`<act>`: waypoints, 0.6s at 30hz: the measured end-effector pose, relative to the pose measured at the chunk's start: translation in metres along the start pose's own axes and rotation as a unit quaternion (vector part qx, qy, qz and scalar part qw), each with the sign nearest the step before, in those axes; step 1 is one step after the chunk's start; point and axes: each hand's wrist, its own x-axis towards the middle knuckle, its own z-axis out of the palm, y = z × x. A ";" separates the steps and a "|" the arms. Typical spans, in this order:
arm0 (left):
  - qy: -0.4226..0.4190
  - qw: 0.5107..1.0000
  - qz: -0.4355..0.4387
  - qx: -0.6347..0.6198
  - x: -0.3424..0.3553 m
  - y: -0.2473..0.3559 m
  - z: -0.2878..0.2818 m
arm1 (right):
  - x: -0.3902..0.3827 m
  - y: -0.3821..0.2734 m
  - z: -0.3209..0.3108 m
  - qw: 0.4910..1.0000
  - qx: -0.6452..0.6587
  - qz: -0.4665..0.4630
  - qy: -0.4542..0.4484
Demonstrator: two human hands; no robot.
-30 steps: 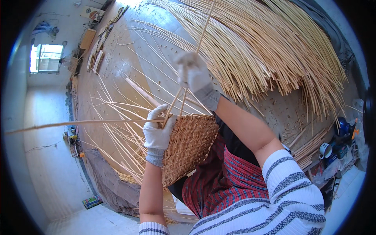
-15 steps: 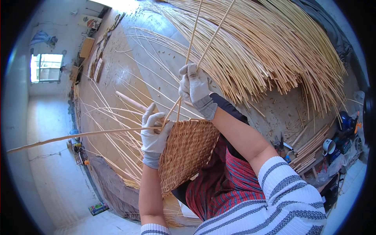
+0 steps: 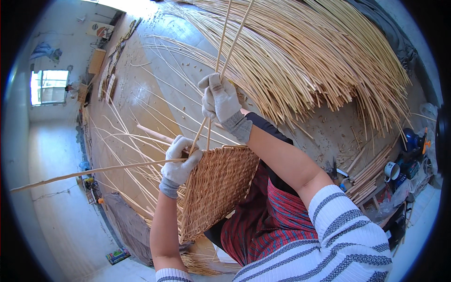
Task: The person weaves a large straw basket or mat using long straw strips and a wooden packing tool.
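In my lap leans a woven wicker basket panel (image 3: 218,188), with long loose rods (image 3: 127,134) fanning left from it. My gloved left hand (image 3: 181,162) is closed at the panel's upper left corner on rods, one horizontal (image 3: 94,171) reaching far left. Above the panel, my gloved right hand (image 3: 221,101) grips two long rods (image 3: 232,42) that rise upward and cross below the hand toward the panel. A thicker pale stick (image 3: 152,132) lies behind my left hand.
A great heap of peeled rods (image 3: 305,56) covers the upper right. At right are short sticks (image 3: 369,178), a mug (image 3: 391,173) and tools (image 3: 411,148). Dark cloth (image 3: 127,225) lies lower left; boards (image 3: 96,61) stand near the wall and window (image 3: 49,87).
My right hand has moved down and left, its two rods now pointing more steeply upward. My left hand and the panel have shifted slightly down and left, and my left fingers have curled in.
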 end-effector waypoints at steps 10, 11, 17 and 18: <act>-0.037 0.996 -0.042 -0.064 -0.001 -0.005 -0.006 | -0.004 0.013 -0.018 0.998 0.054 -0.009 0.012; -0.033 0.994 -0.047 -0.089 0.000 -0.005 -0.007 | -0.005 0.012 -0.016 0.998 0.053 -0.009 0.017; -0.152 0.977 -0.118 -0.088 0.019 0.020 -0.024 | 0.007 -0.020 -0.042 0.981 0.149 -0.054 0.115; -0.168 0.975 -0.124 -0.074 0.021 0.020 -0.028 | 0.003 -0.013 -0.044 0.981 0.145 -0.054 0.121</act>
